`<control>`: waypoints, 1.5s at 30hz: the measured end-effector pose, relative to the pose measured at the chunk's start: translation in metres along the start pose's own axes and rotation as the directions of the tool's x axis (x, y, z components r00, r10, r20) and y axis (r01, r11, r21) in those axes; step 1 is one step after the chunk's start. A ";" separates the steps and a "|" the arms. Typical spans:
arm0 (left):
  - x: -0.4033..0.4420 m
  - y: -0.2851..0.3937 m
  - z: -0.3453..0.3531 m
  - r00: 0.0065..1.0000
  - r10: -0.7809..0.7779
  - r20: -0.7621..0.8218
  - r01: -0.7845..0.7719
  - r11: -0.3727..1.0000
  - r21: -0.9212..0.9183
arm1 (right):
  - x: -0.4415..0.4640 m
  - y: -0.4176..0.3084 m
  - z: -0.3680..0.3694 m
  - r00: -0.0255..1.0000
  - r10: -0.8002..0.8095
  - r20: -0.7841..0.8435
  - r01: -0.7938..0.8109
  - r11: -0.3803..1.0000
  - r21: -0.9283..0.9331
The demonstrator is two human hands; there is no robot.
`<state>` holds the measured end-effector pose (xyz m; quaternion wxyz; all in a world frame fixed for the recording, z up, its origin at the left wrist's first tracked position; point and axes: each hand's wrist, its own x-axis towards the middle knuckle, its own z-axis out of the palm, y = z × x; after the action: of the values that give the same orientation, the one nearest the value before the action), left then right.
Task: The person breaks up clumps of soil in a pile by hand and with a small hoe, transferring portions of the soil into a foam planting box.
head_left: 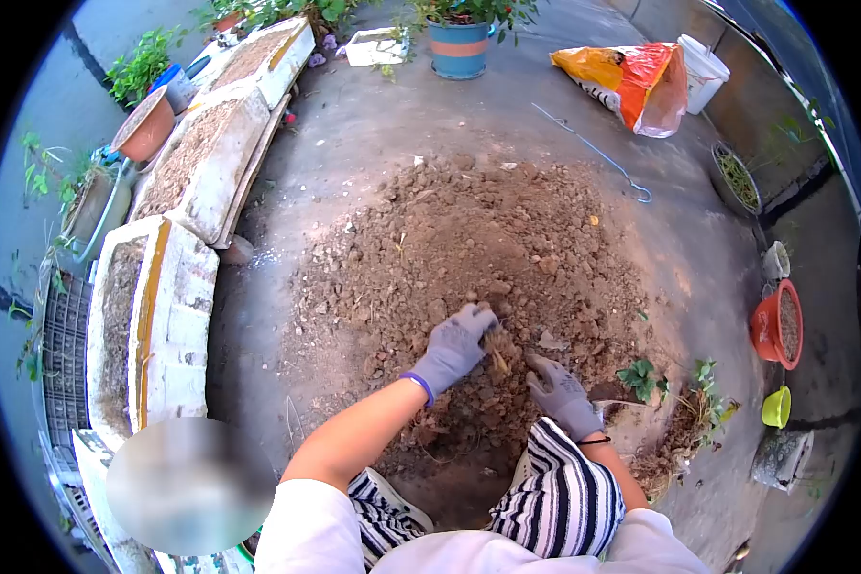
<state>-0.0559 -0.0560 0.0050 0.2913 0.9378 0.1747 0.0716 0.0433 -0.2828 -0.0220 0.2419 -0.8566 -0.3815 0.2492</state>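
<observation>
My left hand (452,346), in a grey glove with a purple cuff, reaches into the heap of brown soil (488,239). Its fingers curl over a straw-coloured clump of dry roots (497,352), and their tips are partly hidden. Across from it, my right hand (562,394), also gloved in grey, rests low against the loose earth with thumb and fingers apart. Crumbly lumps lie between the two hands. Just right of the right hand is a small green leafy plant (643,379).
White foam boxes (184,320) of soil line the left side. Uprooted plants (691,426) lie at the right. Farther back are a blue pot (457,50), an orange-red bag (631,81), a white bucket (704,72) and a blue wire (593,153). A red pot (765,325) stands by the right wall.
</observation>
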 end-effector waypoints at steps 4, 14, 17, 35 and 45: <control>0.023 -0.016 -0.045 0.992 -0.114 0.050 0.123 0.949 -0.290 | 0.005 -0.006 0.003 1.000 0.017 -0.004 -0.017 1.000 -0.017; -0.065 -0.071 -0.287 0.887 -0.426 -0.180 0.157 0.644 -0.749 | 0.013 0.005 0.013 0.994 -0.072 -0.086 0.068 0.996 -0.052; -0.124 -0.101 -0.373 0.776 -0.455 -0.437 0.089 0.765 -0.638 | 0.019 0.021 0.018 0.994 -0.071 -0.088 0.065 0.995 -0.071; -0.319 -0.364 -0.520 0.307 -0.774 -0.554 0.388 0.633 -0.670 | 0.050 0.039 -0.053 0.879 0.294 0.375 -0.424 0.841 0.335; -0.372 -0.414 -0.500 0.308 -0.887 -0.344 0.941 0.338 -0.031 | 0.055 -0.007 -0.070 0.829 0.464 0.311 -0.519 0.847 0.120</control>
<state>-0.6376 0.3864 0.1663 0.1657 0.6693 0.7241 0.0188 0.1146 -0.2513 0.0217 0.1994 -0.8552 -0.1496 0.4543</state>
